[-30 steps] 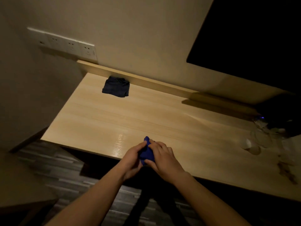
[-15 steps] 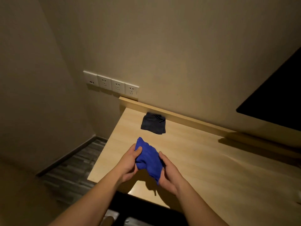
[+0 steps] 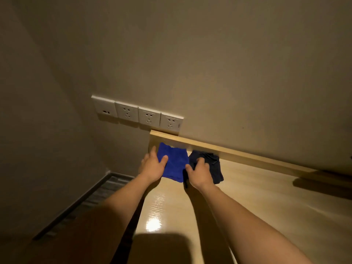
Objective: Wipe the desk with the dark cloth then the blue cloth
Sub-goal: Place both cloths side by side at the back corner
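Left hand: left hand [image 3: 153, 167] lies spread and flat on the left part of the blue cloth [image 3: 174, 164], thumb on top of the fabric, fingers reaching past its far-left edge; it presses rather than grips.
Right hand: right hand [image 3: 200, 173] sits on the near-left part of the dark cloth [image 3: 211, 166], fingers curled loosely into the fabric, thumb out toward the blue cloth; whether it has truly closed on the cloth cannot be told.
Forearms: both bare forearms run from the near edge of the picture up to the two cloths, left one over the counter's left edge, right one over its top.
Blue cloth: folded, bright blue, lying at the far-left corner of the counter [image 3: 266, 197], its right edge touching or just beside the dark cloth.
Dark cloth: crumpled navy-black piece, just right of the blue one, close under the raised back ledge [image 3: 247, 155].
Counter: pale wood grain, glossy, with a bright glare patch [image 3: 153, 224] near the left edge and a dark shadow at the near edge.
Wall: plain beige; a row of four white sockets [image 3: 137, 113] is fixed just above and left of the counter's far corner.
Floor: dark striped flooring [image 3: 89, 202] shows at the left, below the counter.
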A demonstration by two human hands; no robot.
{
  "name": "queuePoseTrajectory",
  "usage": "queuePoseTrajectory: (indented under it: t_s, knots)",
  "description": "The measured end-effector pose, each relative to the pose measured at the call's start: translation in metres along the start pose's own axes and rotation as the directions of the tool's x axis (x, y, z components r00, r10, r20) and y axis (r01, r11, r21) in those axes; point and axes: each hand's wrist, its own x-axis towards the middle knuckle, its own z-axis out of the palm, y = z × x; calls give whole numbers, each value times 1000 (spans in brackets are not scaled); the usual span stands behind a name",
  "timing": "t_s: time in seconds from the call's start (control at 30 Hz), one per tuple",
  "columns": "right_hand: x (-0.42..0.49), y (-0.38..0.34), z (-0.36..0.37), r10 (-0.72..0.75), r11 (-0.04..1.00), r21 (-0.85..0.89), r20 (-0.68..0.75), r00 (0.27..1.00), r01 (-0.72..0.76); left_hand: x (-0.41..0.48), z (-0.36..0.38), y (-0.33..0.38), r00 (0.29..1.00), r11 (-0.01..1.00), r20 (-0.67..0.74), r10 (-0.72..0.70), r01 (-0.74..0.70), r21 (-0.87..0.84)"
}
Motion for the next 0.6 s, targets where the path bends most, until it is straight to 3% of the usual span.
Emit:
queuePoseTrajectory:
  t_s: [0.1, 0.17, 0.23, 0.4, 0.6]
  knots:
    - [5, 9, 15, -241, 903, -378, -54, 969, 203, 14, 10, -26, 989, 899, 11, 147, -138, 415]
    - [10, 11, 23, -391, 789, -518, -7, 920, 331, 23, 22, -37, 973, 804, 118, 198, -230, 549]
    - [16, 11, 29, -386, 726, -589, 79, 919, 356, 30, 35, -45, 970, 736, 185, 159, -241, 632]
    - [27, 20, 36, -294, 686, -648, 170, 941, 331, 39, 48, -52, 977, 702, 192, 92, -200, 683]
    - [-2, 39, 7, -302, 787, -554, 39, 953, 272, 10, 39, -43, 973, 675, 134, 189, -228, 702]
